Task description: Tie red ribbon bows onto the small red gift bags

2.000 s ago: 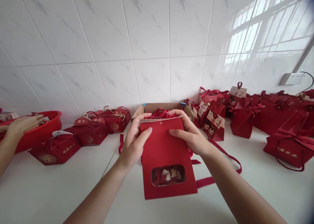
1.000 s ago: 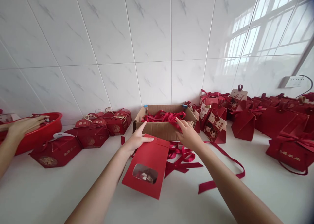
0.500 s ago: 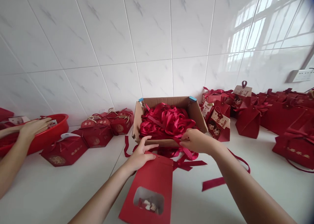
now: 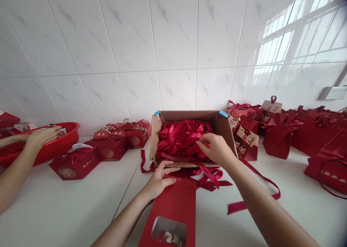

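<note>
In front of me lies a red gift bag (image 4: 173, 203) with a clear window, through which small pale and red contents show. My left hand (image 4: 159, 180) grips its upper left corner, thumb on the front face, fingers reaching toward the carton. Just beyond is a cardboard carton (image 4: 153, 138) heaped with shiny red ribbons (image 4: 179, 135). My right hand (image 4: 215, 149) is over the carton's right side, its thumb and fingertips pinched on a ribbon in the heap. Loose ribbon ends (image 4: 210, 176) hang over the carton's front edge, just right of the bag's top.
A co-worker's hands (image 4: 40, 138) are in a red basin (image 4: 72, 133) at the left. Red gift boxes (image 4: 111, 146) stand between basin and carton. More red gift bags (image 4: 279, 138) crowd the right side. A loose ribbon (image 4: 237, 206) lies near my right forearm. A tiled wall (image 4: 176, 41) is behind.
My right hand has lifted from the carton's front edge to farther back over the ribbon heap. The view has shifted slightly; my left hand stays on the bag's corner.
</note>
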A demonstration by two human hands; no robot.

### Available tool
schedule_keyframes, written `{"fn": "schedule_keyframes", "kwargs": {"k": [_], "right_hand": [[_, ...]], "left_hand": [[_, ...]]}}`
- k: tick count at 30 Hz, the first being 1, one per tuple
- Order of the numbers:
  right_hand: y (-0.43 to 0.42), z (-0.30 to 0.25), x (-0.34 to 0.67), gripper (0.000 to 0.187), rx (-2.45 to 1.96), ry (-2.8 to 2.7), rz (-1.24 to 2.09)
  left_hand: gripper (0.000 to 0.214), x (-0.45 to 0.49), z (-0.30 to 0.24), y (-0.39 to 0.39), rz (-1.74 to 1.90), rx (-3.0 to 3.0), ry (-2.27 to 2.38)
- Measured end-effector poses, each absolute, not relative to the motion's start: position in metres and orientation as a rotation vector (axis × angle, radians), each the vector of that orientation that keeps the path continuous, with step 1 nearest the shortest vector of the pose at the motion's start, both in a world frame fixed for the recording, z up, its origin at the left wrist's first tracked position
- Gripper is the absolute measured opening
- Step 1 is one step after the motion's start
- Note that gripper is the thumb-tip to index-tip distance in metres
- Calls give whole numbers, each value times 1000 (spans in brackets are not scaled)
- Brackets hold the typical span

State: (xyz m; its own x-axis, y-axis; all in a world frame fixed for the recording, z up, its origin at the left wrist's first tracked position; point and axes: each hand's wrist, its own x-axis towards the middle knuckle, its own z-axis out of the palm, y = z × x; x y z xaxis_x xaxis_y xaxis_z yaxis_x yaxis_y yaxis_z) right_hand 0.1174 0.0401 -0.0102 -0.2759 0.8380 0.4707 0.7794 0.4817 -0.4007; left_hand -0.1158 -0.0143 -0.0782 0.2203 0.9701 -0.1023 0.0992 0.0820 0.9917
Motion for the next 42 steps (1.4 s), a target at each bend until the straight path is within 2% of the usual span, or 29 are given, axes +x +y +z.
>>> {"fn": "schedule_keyframes", "kwargs": {"k": [10,14,17,21,27,31,36,42], "right_hand": [[79,-47,44,35,-871,-2512,100],[111,-39,53,17,-1009,-2494,95],[136,-19,77,28,-1166,-2445,-1],[154,-3,111,31,-1451,-2335,-187],[135,-9,123,22,-1614,-2384,-446],[117,2,109,28,-1625,-2337,-559],[100,39,87,37,-1783,-2273,-448],[60,60,54,30,-1620,-2482,-292]], "left_hand": [[47,-118,-84,-12,942,1314,1114],[51,-120,-88,-11,937,1269,1131],[52,-121,-88,-11,946,1259,1122],[53,-120,-84,-12,939,1241,1117],[51,-119,-82,-13,946,1291,1093],[49,-118,-82,-13,970,1305,1074],[49,-118,-82,-11,987,1316,1058],[48,-119,-82,-12,976,1299,1061]]}}
